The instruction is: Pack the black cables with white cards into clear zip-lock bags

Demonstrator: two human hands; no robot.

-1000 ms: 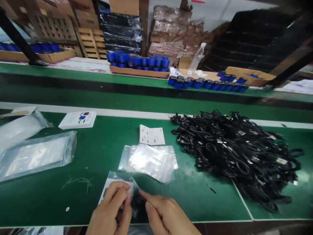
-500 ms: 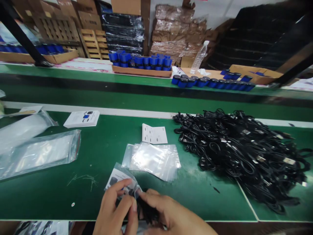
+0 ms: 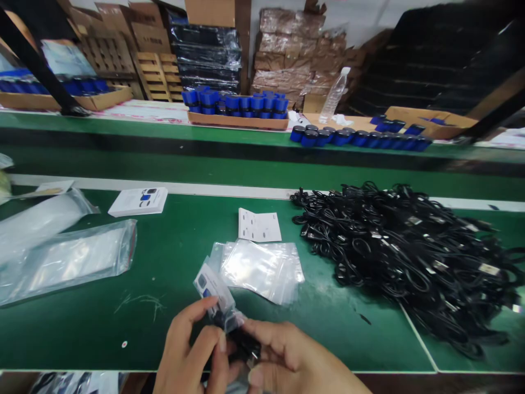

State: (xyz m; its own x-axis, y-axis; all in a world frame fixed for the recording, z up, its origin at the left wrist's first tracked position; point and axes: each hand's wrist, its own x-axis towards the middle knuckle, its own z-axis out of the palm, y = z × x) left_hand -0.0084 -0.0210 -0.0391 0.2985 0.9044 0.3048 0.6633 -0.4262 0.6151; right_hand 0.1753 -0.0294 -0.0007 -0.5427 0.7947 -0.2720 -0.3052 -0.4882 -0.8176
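Near the front edge, my left hand [image 3: 194,350] pinches a small clear plastic bag [image 3: 233,319] with a printed leaflet [image 3: 213,287] inside it. My right hand [image 3: 291,350] grips a bundled black cable [image 3: 245,343] at the mouth of the bag; a metal plug end shows by the fingers. Part of the cable seems to be inside the bag, but the fingers hide how much. Just beyond the hands lies a stack of clear zip bags [image 3: 258,268]. Behind that stack stands a folded leaflet [image 3: 260,225].
A large heap of black cables [image 3: 394,257] covers the right side. At left are a stack of leaflets [image 3: 139,201] and large plastic bags [image 3: 77,257]. Blue items fill a carton tray [image 3: 238,119] on the far ledge, near a plastic bottle [image 3: 335,94]. A person [image 3: 61,38] stands far left.
The bag and leaflet have turned more upright and shifted slightly right. The cable's metal plug end now shows between my hands. A person has come further into view at far left.
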